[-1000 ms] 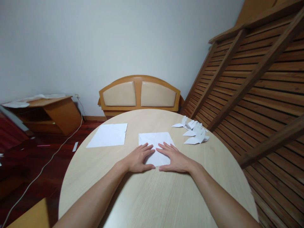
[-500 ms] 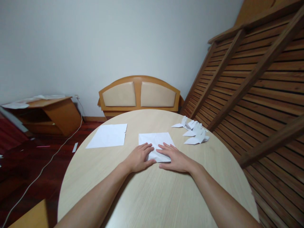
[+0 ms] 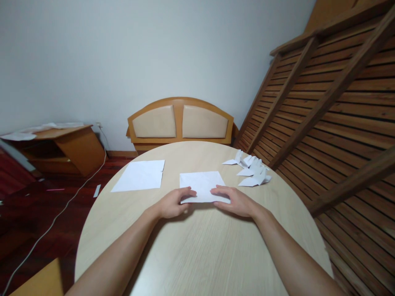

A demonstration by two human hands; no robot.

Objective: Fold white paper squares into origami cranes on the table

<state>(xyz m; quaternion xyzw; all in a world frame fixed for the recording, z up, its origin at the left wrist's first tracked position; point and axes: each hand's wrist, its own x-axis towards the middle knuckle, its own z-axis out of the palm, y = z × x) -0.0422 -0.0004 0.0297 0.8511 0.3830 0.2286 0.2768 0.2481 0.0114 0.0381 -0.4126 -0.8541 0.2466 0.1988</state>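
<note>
A white sheet of paper (image 3: 202, 183) lies in front of me near the middle of the round table (image 3: 197, 250), its near edge raised off the surface. At that edge's left end, my left hand (image 3: 174, 202) pinches the paper, fingers on top and thumb below. My right hand (image 3: 239, 200) grips the right end in the same way. Part of each side of the sheet is hidden under the fingers.
Another white sheet (image 3: 138, 176) lies at the table's left, with a small nick in its right edge. Several folded white paper shapes (image 3: 254, 170) are bunched at the back right. Beyond stand a padded headboard (image 3: 182, 119) and a leaning slatted wooden frame (image 3: 333, 107).
Both hands have gone from lying flat on the paper to pinching its near edge at either end. They have moved apart, and that edge has come up off the table.
</note>
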